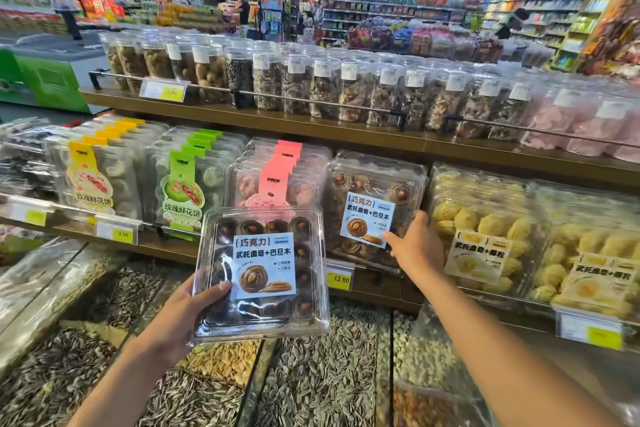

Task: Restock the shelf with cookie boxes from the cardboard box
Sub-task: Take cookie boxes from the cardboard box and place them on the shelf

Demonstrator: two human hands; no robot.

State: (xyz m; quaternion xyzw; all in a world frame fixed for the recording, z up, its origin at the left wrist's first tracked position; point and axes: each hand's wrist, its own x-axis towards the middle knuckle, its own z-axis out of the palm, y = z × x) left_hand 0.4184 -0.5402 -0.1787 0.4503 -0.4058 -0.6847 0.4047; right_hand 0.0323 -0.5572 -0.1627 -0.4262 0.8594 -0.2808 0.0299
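My left hand (188,310) grips a clear plastic box of chocolate cookies (261,272) with a blue label, held upright in front of the lower shelf (367,282). The same kind of chocolate cookie box (372,208) stands in a row on that shelf. My right hand (417,244) rests against the lower right front of that shelved box, fingers spread on it. The cardboard box is not in view.
Boxes with yellow (91,180), green (181,189) and pink (273,180) labels stand left of the chocolate row; yellow cookie boxes (485,236) stand right. Jars (266,80) fill the upper shelf. Bins of sunflower seeds (318,371) lie below. People stand far back.
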